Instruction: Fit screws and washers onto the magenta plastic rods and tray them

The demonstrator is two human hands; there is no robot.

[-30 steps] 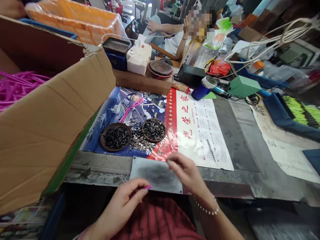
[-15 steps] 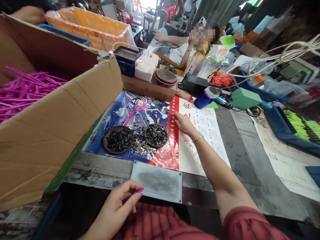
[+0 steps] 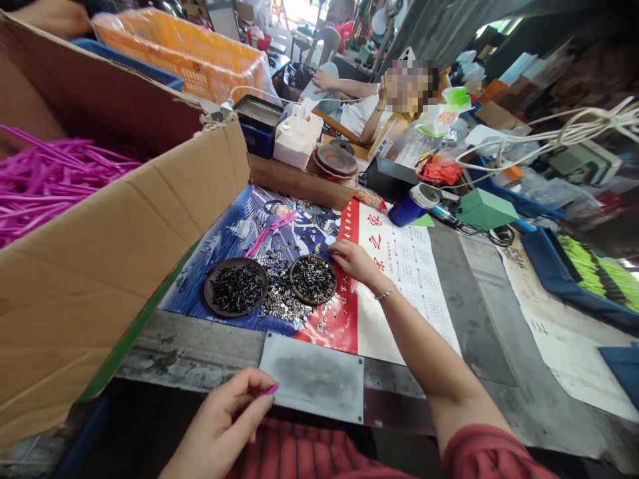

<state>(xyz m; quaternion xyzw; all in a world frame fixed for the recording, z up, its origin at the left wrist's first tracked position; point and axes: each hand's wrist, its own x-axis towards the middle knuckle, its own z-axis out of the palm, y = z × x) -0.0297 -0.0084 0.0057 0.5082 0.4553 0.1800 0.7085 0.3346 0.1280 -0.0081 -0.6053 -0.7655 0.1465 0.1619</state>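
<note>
My left hand [image 3: 227, 419] is low near my lap, its fingers pinched on a short pink plastic piece [image 3: 272, 388]. My right hand [image 3: 352, 261] reaches out over the calendar poster [image 3: 399, 266], fingertips at the right rim of a round dish of dark screws [image 3: 313, 279]; its fingers are bent together, and whether they hold anything is hidden. A second dish of black screws [image 3: 236, 287] sits to the left. Several small silver washers [image 3: 284, 303] lie loose between and in front of the dishes. A few pink sticks [image 3: 272, 226] lie behind them.
A big cardboard box [image 3: 100, 253] full of pink sticks [image 3: 54, 179] fills the left. A grey metal plate [image 3: 314, 376] lies at the table's near edge. Behind are a wooden block [image 3: 299, 183], a tissue box [image 3: 297, 136], a blue cup [image 3: 412, 205], and a seated person [image 3: 369, 100].
My right hand went from in front of me out onto the red strip of the poster, then back left to the right-hand dish of screws. The left hand stayed pinched on the pink piece.
</note>
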